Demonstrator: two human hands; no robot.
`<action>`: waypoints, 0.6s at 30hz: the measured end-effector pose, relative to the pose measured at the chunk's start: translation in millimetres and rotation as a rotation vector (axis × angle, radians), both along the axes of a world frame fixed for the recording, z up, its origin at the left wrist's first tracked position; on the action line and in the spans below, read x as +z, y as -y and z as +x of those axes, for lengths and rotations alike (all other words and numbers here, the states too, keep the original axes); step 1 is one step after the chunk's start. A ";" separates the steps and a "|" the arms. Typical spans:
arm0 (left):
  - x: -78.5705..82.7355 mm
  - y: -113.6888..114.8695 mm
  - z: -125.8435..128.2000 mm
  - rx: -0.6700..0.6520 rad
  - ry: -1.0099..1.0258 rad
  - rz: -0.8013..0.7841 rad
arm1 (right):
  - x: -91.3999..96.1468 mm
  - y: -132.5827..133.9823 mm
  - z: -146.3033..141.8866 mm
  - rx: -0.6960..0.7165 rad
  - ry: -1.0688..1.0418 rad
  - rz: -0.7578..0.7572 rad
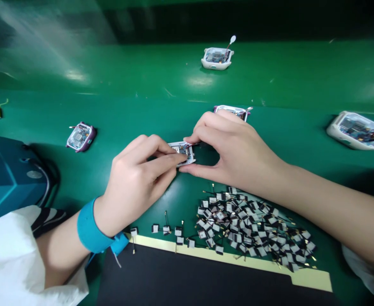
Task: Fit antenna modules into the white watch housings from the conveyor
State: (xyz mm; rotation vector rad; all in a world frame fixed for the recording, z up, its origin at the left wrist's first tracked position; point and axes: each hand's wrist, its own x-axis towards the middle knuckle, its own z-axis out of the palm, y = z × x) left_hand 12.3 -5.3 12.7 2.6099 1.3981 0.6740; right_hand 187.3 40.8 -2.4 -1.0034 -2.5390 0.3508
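We have both hands at the middle of the green tabletop [126,119], meeting over a small white-rimmed rectangular plastic case with an exposed circuit board [187,148]. Our right hand [228,146] curves in a wide C, its thumb and forefinger pinching opposite edges of the case near its right end, with a gap left before the palm. Our left hand [139,174] is half curled, its fingertips laid over the board from the left; we cannot tell whether it also grips the case, since the fingers cover that end. Around our left wrist sits a teal fabric band [91,227], below which a white sleeve [11,259] shows.

Just behind our right knuckles lies a purple-and-white open case [233,111], partly hidden. Another purple open case with a white rim [80,137] rests well to the left, and an open white case [357,131] lies at the far right. Farther away, on a brighter green band, we see an open off-white case with a small disc on a wire [217,58]. Near our right forearm spreads a heap of small grey-and-black square parts with thin leads [237,225], its front edge reaching a pale yellow strip [257,263] that borders a black sheet [174,276]
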 end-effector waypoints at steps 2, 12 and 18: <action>0.1 0.2 0.2 -0.001 -0.001 0.000 | -0.3 -0.3 0.0 -0.002 0.003 0.002; 0.2 -0.5 0.9 0.009 0.016 -0.016 | -1.4 -0.8 0.0 0.001 0.005 -0.021; 0.3 -0.1 0.6 0.019 0.024 -0.032 | -0.6 -0.6 0.0 0.004 0.021 0.015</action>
